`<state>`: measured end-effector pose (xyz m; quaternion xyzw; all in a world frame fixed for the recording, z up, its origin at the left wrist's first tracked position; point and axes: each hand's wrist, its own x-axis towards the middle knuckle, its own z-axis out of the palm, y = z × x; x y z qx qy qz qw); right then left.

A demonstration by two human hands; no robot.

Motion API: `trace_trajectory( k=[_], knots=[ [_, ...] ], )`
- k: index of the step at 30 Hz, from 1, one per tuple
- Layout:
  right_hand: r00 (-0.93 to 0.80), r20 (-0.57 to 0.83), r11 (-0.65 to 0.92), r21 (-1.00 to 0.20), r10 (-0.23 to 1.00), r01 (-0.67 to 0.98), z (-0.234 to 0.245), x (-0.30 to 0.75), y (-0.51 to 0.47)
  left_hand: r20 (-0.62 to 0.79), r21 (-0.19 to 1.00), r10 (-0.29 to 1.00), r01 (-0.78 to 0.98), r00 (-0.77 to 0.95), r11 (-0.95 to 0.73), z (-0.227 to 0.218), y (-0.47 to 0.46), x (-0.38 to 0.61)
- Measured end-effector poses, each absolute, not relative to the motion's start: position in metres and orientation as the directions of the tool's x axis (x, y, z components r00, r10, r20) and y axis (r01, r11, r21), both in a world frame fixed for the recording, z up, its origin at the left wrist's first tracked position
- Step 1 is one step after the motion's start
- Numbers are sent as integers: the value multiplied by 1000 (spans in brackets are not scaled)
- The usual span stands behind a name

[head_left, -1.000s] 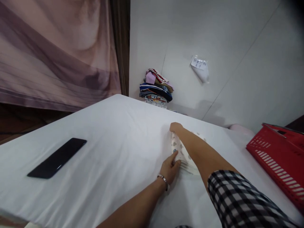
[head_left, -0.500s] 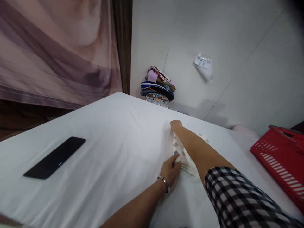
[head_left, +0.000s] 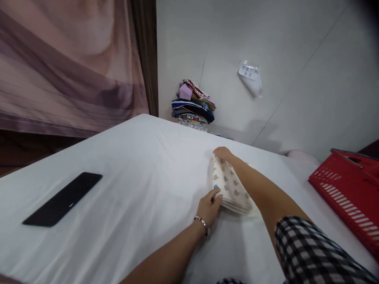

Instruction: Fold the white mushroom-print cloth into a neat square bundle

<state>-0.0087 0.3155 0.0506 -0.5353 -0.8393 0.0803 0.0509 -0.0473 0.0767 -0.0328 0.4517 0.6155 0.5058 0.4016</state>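
– Gripping what?
– Layered, grey-printed cloth, at four o'clock from centre on creased white sheet.
– Clamped where?
– By left hand at its eight o'clock, by right hand at eleven.

One head-worn camera is looking forward and down from above the bottom edge. Left hand and right hand are sitting near, right of centre. White-covered surface is filling the lower frame; farther off, curtain is hanging upper left and grey backdrop is spanning upper centre to right.
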Motion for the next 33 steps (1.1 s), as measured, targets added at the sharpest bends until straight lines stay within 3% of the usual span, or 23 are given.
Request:
trace_trajectory(
  k=[5, 10, 14, 27, 33],
  knots=[
    [-496, 124, 512, -186, 859, 839, 32, 28, 284, -83, 992, 961, 75, -265, 106, -35, 78, -46],
    [-562, 28, 561, -114, 827, 820, 8, 28, 260, -197, 980, 949, -64, -246, 187, -28, 81, -48],
    [-549, -47, 534, -177, 834, 827, 24, 25, 252, -216, 975, 945, -110, -244, 194, -20, 82, -51],
    [-618, -16, 572, -360, 786, 737, 25, 56, 202, -197, 977, 948, -134, -252, 167, -25, 87, -54],
    [-382, 95, 393, -173, 919, 903, 29, 113, 207, -190, 979, 950, -124, -249, 163, -25, 87, -56]
  ],
)
